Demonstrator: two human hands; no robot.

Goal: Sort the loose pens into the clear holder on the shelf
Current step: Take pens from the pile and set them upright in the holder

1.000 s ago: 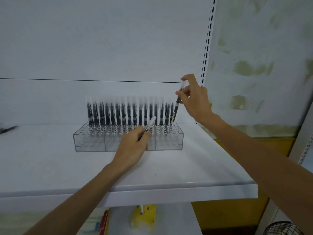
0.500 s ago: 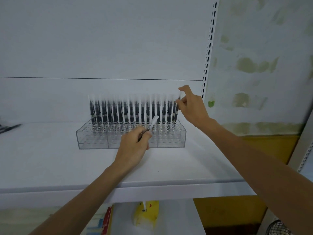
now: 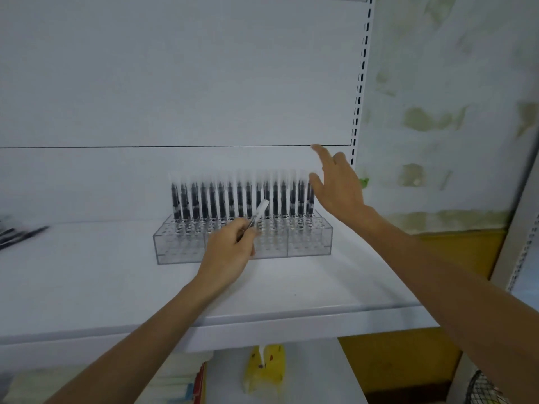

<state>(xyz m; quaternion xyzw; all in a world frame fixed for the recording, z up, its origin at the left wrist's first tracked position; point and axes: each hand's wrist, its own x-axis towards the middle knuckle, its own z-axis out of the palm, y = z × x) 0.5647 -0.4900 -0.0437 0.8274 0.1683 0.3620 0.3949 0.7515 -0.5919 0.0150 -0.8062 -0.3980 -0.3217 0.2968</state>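
over holder (image 3: 309, 243), left hand's (image 3: 230, 252) pen (image 3: 258, 213) points up-right.

Low in view we see a yellow packet (image 3: 265, 368) beside a stack of pale books (image 3: 178, 383) with 1 red spine. A black wire basket (image 3: 484, 389) sits at lower right. Higher up, a blotchy wall (image 3: 452, 83) meets a slotted white upright (image 3: 361, 83).

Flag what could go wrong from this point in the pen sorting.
The open right hand hovers beside the end of the upright row of black pens; a brush could tip them. The left hand grips a loose white-capped pen tilted over the clear plastic holder; the holes look tight, so it may miss or nudge neighbours.
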